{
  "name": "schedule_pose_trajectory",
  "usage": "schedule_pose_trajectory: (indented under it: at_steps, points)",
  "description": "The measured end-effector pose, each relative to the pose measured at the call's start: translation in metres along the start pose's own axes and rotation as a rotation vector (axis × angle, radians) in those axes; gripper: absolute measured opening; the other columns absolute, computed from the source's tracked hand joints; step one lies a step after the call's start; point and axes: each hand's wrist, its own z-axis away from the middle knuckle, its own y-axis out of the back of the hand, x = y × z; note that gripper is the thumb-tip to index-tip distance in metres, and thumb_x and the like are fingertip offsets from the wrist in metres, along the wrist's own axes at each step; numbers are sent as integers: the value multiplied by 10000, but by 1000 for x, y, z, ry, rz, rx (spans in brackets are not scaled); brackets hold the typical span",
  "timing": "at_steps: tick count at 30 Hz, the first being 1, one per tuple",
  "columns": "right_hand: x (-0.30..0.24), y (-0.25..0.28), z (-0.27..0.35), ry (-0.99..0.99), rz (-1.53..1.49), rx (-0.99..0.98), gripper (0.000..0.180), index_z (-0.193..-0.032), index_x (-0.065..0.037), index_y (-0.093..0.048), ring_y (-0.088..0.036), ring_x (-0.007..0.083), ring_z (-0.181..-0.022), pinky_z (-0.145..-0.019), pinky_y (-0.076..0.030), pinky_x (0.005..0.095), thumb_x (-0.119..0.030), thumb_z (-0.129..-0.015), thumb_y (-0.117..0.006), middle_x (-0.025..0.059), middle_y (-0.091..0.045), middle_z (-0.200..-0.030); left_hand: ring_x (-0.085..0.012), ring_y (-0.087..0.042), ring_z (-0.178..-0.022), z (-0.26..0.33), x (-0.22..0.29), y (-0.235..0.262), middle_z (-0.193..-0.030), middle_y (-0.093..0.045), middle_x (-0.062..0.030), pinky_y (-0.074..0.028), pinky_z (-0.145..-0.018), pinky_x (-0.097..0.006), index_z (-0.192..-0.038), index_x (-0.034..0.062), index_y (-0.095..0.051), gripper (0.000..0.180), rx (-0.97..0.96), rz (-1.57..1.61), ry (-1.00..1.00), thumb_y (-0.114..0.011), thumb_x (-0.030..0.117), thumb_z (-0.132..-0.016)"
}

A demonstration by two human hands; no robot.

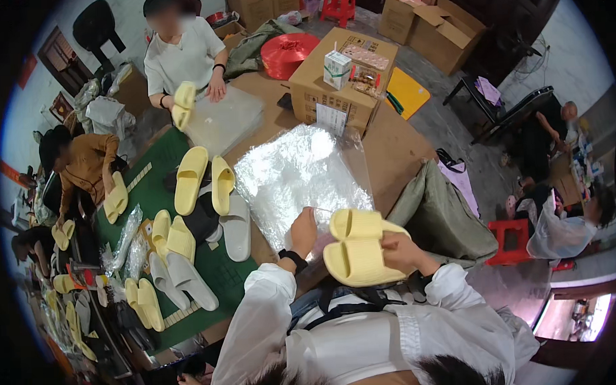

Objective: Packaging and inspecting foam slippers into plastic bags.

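Note:
My right hand (pixel 402 253) grips a pair of pale yellow slippers (pixel 356 259) by their heel ends, one above the other, toes pointing left. Just left of them, my left hand (pixel 302 232) is closed at the near edge of a stack of shiny clear plastic bags (pixel 293 169). Its fingers appear to pinch the edge of a clear bag, which runs toward the slippers. Left of the stack, yellow slippers (pixel 191 179) and grey slippers (pixel 237 229) lie on a green mat (pixel 216 291).
A cardboard box (pixel 342 89) with a small carton on it stands beyond the bags, beside a red roll of tape (pixel 288 56). A grey-green sack (pixel 444 218) slumps at right. Across the table, a person in white (pixel 184 54) holds a yellow slipper; another in brown (pixel 86 163) handles slippers.

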Motion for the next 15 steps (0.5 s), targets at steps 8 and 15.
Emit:
schedule_pose_trajectory:
  at_steps: [8,15]
  points:
    - [41,30,-4,66,-249,421,181,-922,57,-641,-571,119,-860,-739,-442,240,-66,-788,-638,79,-636,-974,-398,-588,-771,14,16,-3,-841,-603,-243,-464,-669,-424,-986,-11,-588,256,53,134,-135,-436,188,-929]
    - [28,30,7,-71,-249,133,171,-916,66,-649,-547,77,-787,-687,-454,219,-39,-783,-636,27,-646,-919,-410,-573,-862,22,32,-7,-940,-600,-250,-466,-758,-423,-999,-23,-585,279,-74,189,-30,-412,186,-931]
